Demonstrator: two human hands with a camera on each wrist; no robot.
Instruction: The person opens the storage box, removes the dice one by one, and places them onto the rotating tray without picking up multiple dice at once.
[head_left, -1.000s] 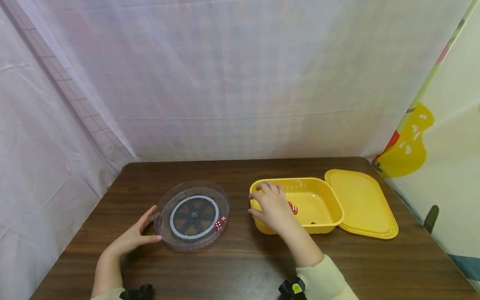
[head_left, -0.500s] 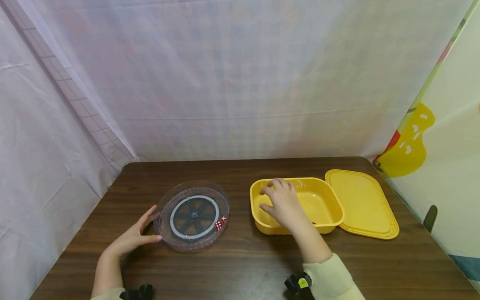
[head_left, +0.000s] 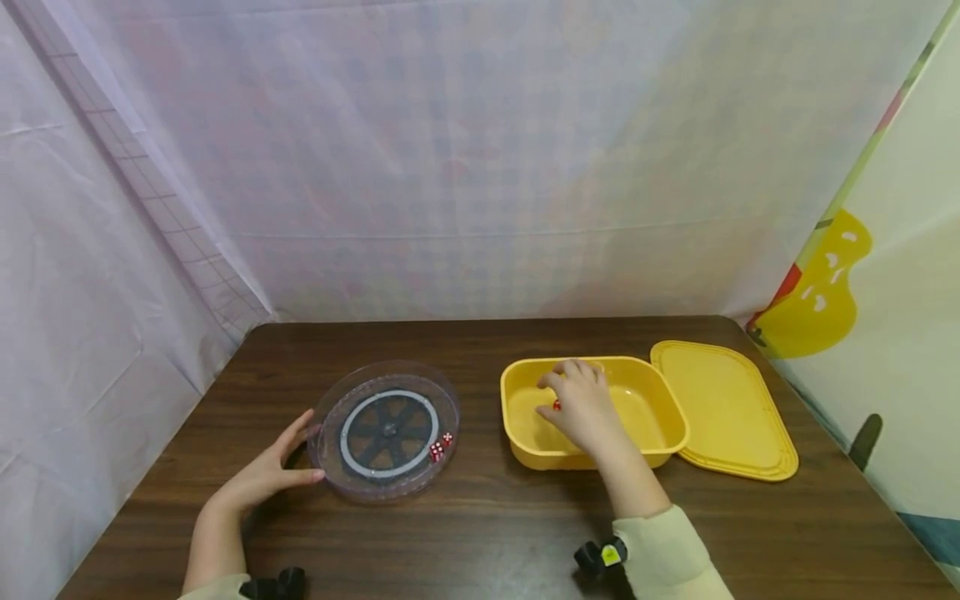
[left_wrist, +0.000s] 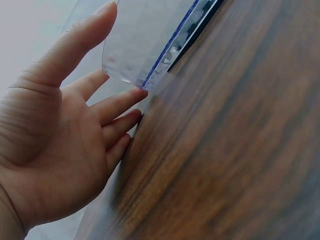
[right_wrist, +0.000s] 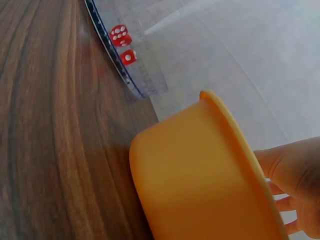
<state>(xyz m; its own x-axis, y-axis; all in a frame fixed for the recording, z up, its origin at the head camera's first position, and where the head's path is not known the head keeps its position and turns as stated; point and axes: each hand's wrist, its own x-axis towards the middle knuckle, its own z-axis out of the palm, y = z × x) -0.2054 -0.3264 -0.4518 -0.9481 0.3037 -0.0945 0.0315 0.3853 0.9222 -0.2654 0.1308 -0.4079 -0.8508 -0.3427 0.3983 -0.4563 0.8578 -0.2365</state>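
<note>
Clear tray [head_left: 388,430] and yellow box [head_left: 639,410] on a brown table [head_left: 465,533], pale curtain [head_left: 465,158] behind.
Left hand [head_left: 262,477] touches the tray, fingers loose; right hand [head_left: 585,410] curls at a red die [head_left: 557,405] inside the box, grip unclear.

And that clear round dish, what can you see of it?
The clear dish is round with a raised wall, apparently plastic. A dark wheel-like pattern with a pale ring shows at its middle; a blue line runs low along its side. It sits flat on the brown table, left of the yellow tub. Two red dice lie inside near its right edge; fingers of the left hand touch its left side.
</note>
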